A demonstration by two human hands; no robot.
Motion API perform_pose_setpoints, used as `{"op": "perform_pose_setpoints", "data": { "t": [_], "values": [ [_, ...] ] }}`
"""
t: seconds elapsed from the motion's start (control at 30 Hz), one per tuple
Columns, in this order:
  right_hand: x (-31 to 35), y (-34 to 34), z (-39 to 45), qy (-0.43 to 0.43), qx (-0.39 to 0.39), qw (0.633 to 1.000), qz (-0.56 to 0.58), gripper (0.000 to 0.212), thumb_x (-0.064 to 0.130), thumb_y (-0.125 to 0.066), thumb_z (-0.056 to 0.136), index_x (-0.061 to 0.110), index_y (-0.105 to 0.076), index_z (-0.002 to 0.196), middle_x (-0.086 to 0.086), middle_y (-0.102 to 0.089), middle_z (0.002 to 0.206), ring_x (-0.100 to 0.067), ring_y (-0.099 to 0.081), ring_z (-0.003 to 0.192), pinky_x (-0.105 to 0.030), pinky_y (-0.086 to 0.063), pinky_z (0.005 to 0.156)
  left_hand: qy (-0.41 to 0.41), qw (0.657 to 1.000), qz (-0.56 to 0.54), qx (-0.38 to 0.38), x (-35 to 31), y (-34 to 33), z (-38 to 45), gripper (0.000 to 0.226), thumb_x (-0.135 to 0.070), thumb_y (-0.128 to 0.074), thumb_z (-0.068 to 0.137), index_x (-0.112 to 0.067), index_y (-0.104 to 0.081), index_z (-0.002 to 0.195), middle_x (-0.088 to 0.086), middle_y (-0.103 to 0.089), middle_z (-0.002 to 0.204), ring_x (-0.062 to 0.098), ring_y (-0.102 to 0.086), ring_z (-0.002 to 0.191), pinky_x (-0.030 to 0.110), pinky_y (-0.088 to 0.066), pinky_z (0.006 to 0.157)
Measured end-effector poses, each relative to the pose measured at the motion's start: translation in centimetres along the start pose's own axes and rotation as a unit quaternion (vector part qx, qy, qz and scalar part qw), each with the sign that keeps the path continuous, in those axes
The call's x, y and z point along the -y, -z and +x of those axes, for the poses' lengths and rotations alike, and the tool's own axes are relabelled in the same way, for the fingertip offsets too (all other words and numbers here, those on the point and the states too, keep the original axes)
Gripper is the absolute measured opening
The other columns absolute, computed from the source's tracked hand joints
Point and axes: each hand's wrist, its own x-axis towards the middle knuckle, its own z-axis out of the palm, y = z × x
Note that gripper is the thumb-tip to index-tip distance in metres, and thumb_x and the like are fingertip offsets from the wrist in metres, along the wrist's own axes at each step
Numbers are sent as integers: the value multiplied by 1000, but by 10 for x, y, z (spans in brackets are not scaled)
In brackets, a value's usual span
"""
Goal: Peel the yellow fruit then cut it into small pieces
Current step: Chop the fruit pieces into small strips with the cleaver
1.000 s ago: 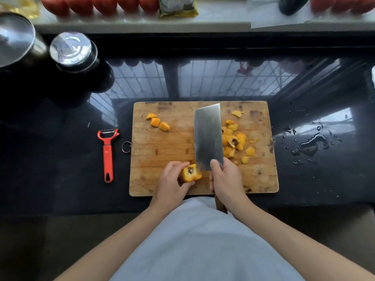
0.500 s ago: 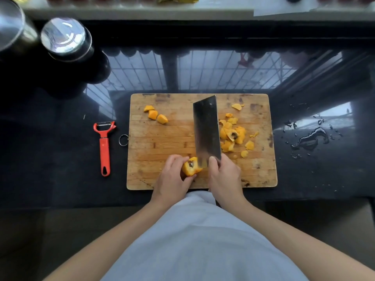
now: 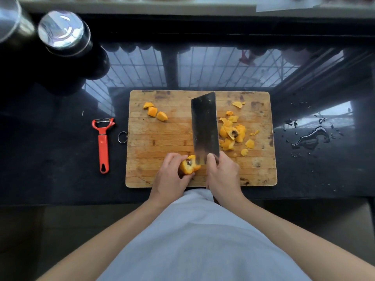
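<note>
On the wooden cutting board (image 3: 162, 138), near its front edge, my left hand (image 3: 169, 175) holds a piece of yellow fruit (image 3: 188, 165) with a dark pit showing. My right hand (image 3: 222, 175) grips the handle of a cleaver (image 3: 205, 126); its broad blade points away from me and its heel touches the fruit's right side. Three cut yellow pieces (image 3: 155, 112) lie at the board's back left. A pile of peels and scraps (image 3: 233, 132) lies to the right of the blade.
A red peeler (image 3: 102, 142) lies on the black counter (image 3: 50, 159) left of the board. Two steel lidded pots (image 3: 63, 33) stand at the back left. Water is spilled (image 3: 310, 136) on the counter to the right. A metal ring (image 3: 122, 137) hangs at the board's left edge.
The camera view has shifted a little. Both hands, the cleaver and the fruit piece stay in nearly the same place at the board's front edge.
</note>
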Motion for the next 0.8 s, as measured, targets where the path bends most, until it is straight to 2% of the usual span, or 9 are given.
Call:
{"op": "perform_pose_setpoints", "data": {
  "t": [0.2,0.27,0.43,0.6,0.67,0.8],
  "values": [
    [2,-5,3,3,0,1000,-16,33,38,-43,100,19,-54,76,-7,-60,66,-29,-63,62,-53,-55,56,-1,1000,-22,-10,2,2,1,48,-18,-89,80,-13,-68,122,-12,-52,113,5,-54,100,23,-47,80],
    [3,-6,5,4,6,1000,-17,33,37,-44,100,17,-54,76,-8,-60,67,-29,-64,64,-53,-56,57,-1,1000,-27,-12,2,2,1,46,-18,-89,80,-13,-68,121,-11,-53,112,6,-54,99,23,-47,80],
    [5,-3,9,-1,23,1000,-5,30,29,-47,101,13,-55,77,-14,-62,69,-34,-64,66,-54,-57,60,-2,999,-34,-13,1,3,2,46,-16,-89,79,-13,-68,119,-11,-56,113,0,-51,100,13,-41,82],
    [1,2,4,-17,29,999,16,31,27,-47,101,11,-56,76,-16,-62,70,-39,-63,69,-54,-56,63,3,999,-40,-5,-2,4,1,48,-14,-89,78,-13,-69,121,-7,-62,117,10,-58,107,26,-49,91],
    [0,1,3,-24,19,999,33,32,28,-48,100,10,-56,75,-17,-61,69,-41,-62,69,-55,-56,62,3,999,-44,-9,-2,3,1,48,-13,-89,78,-14,-69,121,-10,-61,115,8,-57,107,24,-48,91],
    [2,-9,6,-28,6,998,50,31,29,-50,99,12,-56,74,-16,-61,69,-39,-63,70,-55,-56,61,16,998,-53,-25,-4,1,1,46,-14,-89,78,-16,-69,120,-16,-59,114,-2,-53,106,9,-39,88]
  ]
}}
